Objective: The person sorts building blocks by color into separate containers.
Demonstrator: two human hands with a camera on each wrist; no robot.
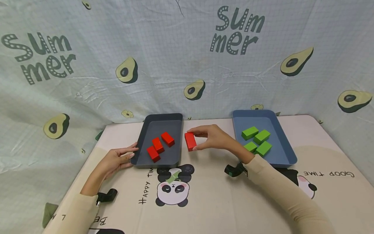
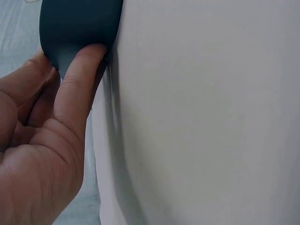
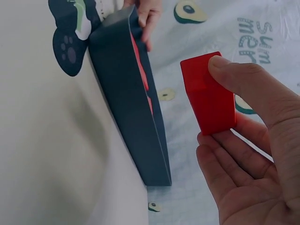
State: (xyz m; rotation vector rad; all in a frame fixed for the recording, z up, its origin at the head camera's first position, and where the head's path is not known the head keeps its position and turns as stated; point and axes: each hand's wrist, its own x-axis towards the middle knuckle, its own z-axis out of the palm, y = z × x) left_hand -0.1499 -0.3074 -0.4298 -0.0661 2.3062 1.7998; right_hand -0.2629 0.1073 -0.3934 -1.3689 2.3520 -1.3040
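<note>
A red block (image 1: 190, 141) is pinched between the thumb and fingers of my right hand (image 1: 214, 138), held up just right of the dark grey tray (image 1: 172, 162). In the right wrist view the thumb presses one end of the red block (image 3: 211, 96) and the fingertips touch the other. My left hand (image 1: 118, 160) grips the left side of the dark grey tray near its front corner. Its thumb (image 2: 79, 79) lies against the outer wall in the left wrist view. Three red blocks (image 1: 157, 145) lie inside that tray.
A blue tray (image 1: 284, 143) stands to the right, with several green blocks (image 1: 262, 136) in it, partly behind my right forearm. The tablecloth (image 1: 213, 201) has printed pandas and lettering. A patterned sheet (image 1: 163, 48) hangs behind the table.
</note>
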